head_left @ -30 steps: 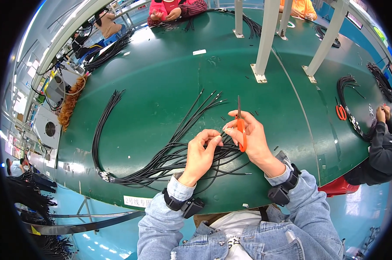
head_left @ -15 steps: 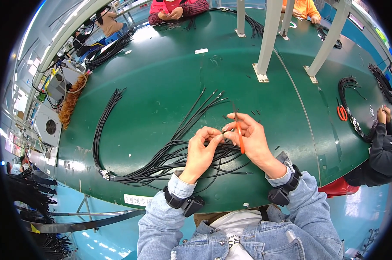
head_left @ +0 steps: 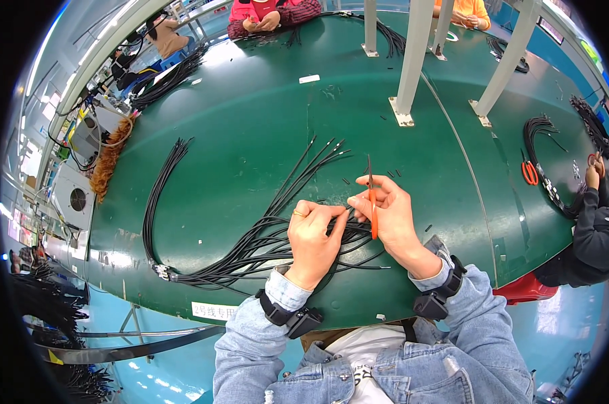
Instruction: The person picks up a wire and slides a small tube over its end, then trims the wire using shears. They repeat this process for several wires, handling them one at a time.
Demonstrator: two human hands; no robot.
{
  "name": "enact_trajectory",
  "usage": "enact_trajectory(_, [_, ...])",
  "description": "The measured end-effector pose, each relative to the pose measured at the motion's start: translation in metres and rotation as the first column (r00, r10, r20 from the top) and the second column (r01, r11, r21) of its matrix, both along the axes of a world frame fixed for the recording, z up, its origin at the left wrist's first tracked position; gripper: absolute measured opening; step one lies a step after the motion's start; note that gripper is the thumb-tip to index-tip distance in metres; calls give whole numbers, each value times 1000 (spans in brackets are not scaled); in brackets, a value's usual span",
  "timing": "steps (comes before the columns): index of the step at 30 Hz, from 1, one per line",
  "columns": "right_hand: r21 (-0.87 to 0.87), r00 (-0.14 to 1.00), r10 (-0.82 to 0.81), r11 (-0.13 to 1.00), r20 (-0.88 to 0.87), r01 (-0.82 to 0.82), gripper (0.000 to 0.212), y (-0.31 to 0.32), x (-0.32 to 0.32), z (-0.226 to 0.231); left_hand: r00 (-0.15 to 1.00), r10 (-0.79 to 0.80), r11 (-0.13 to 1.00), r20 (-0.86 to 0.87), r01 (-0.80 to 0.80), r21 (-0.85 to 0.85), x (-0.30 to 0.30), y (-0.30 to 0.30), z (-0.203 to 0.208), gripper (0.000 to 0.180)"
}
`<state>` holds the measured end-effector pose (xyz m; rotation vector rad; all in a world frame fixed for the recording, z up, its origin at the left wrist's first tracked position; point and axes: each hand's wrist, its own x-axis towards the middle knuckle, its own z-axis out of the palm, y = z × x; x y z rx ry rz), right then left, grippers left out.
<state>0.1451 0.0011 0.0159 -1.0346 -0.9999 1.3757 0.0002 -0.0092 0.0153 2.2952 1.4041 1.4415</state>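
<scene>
Orange-handled scissors [head_left: 374, 217] rest in my right hand [head_left: 397, 225], blades pointing away from me, while its thumb and forefinger come close to my left fingertips. My left hand [head_left: 311, 237] is closed in a pinch, thumb against forefinger, on what looks like a black cable; its gripped end is mostly hidden. Under and around both hands spreads a bundle of black cables [head_left: 234, 256], gathered at silvery connectors [head_left: 162, 272] on the left. Several loose cable ends fan out beyond my left hand. Short black pieces [head_left: 394, 173] lie just past my right hand.
White posts [head_left: 412, 67] stand on the green table [head_left: 237, 148]. Another person's hands [head_left: 594, 172] work at the right, near red-handled scissors [head_left: 529, 172] and a cable bundle [head_left: 535, 138]. More people sit at the far edge. A white label [head_left: 213, 310] marks the near edge.
My left hand has turned, its back now more toward the camera, and its fingertips have closed up. My right fingertips have parted slightly from them. The scissors stand more upright.
</scene>
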Motion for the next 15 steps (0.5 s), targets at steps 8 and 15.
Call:
enact_trajectory(8, [42,992,42,998,-120,-38,36,-2,0,3,983,12,992,182,11,-128,-1,3,-6,12])
enact_trajectory(15, [51,998,9,999,-56,-6,36,-1,0,7,990,10,994,139,5,-111,-1,2,-2,11])
